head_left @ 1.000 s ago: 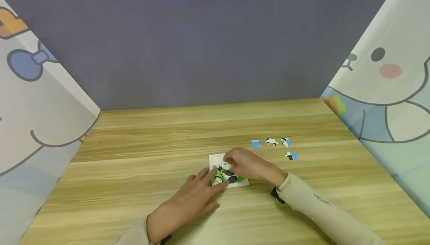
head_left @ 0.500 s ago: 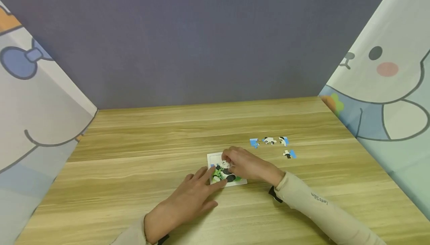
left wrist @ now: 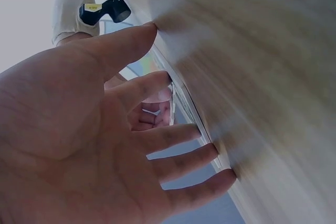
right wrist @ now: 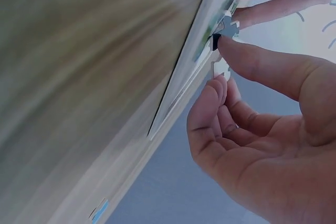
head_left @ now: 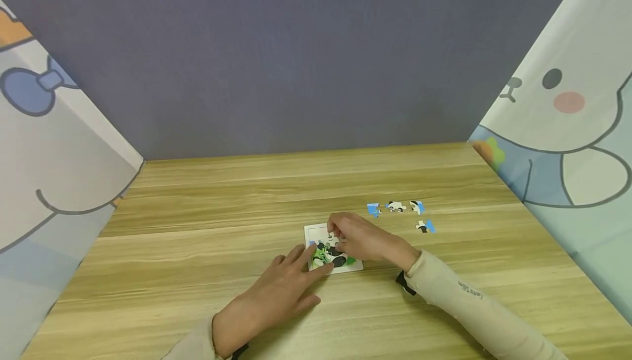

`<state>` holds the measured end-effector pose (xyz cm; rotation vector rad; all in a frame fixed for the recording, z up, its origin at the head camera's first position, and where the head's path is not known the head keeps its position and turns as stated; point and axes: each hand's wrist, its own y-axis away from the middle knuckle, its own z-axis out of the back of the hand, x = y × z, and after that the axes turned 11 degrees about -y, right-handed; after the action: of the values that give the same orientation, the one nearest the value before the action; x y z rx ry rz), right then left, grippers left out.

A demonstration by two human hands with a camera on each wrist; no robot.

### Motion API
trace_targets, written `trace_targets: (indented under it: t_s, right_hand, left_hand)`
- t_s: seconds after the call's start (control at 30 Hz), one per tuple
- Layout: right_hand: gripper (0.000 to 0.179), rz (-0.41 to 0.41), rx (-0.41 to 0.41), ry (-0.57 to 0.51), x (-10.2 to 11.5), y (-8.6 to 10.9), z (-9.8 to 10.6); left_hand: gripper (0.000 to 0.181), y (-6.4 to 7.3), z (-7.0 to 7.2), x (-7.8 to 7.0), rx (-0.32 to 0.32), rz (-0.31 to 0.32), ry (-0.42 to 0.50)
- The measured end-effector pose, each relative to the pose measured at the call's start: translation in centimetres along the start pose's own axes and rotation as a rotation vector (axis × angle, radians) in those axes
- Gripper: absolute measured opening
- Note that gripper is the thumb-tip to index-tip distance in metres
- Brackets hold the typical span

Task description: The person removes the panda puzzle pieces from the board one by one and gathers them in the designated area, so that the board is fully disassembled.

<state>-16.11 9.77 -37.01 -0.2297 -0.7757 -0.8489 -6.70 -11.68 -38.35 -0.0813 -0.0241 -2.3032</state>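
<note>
A white puzzle tray with a panda and green bamboo picture in its lower part lies on the wooden table. My left hand is spread at the tray's left and front, fingertips resting on its edge and on the pieces. In the left wrist view its fingers are straight and apart along the tray. Above the tray, my right hand pinches a puzzle piece between thumb and forefinger. That piece stands tilted at the tray's surface; the fingers partly hide it, so whether it is seated cannot be told.
Several loose puzzle pieces lie right of the tray: a blue one, a panda-face one, a blue and white one, and nearer, a black, white and blue one. A grey wall stands behind the table.
The head view has shifted slightly. The right hand's fingers move slightly over the tray, still with the puzzle piece. The left hand and the loose pieces stay in place.
</note>
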Motion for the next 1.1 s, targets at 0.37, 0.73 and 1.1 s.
trace_targets:
  t_s: [0.37, 0.73, 1.1]
  right_hand:
    - [0.016, 0.087, 0.026, -0.02, -0.6, 0.4, 1.0]
    - [0.014, 0.107, 0.028, -0.154, -0.7, 0.8, 2.1]
    - [0.014, 0.131, 0.017, -0.209, -0.9, 1.0, 2.6]
  left_hand:
    - [0.056, -0.1, 0.0, -0.3, -0.009, 0.007, 0.004]
    - [0.056, -0.3, -0.1, -0.4, -0.016, 0.005, -0.017]
    - [0.057, -0.5, -0.2, -0.5, -0.006, 0.009, -0.003]
